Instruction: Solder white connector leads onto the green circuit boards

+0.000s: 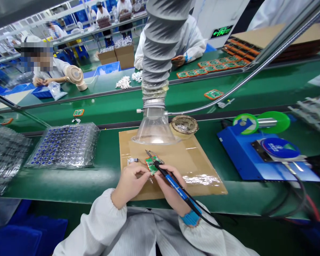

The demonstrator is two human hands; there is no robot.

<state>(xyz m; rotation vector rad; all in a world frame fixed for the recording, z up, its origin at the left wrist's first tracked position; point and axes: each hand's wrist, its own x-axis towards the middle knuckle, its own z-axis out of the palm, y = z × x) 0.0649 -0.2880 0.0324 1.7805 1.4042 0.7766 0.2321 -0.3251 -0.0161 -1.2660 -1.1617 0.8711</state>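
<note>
A small green circuit board [152, 165] with an orange edge is above the brown cardboard sheet [202, 167]. My left hand [132, 183] pinches the board's lower left side. In my right hand [173, 185] is a blue and black soldering iron [176, 186], slanting across the board, and those fingertips also come close to the board's lower edge. A thin wire with a small white connector [132, 160] lies just left of the board. Whether the iron's tip touches the board is too small to tell.
A clear fume hood [156, 128] hangs just beyond the board, beside a round dish [184, 125]. Stacked clear trays [65, 145] stand left. A blue machine with green reels [266, 153] stands right. People work across the green conveyor [109, 105].
</note>
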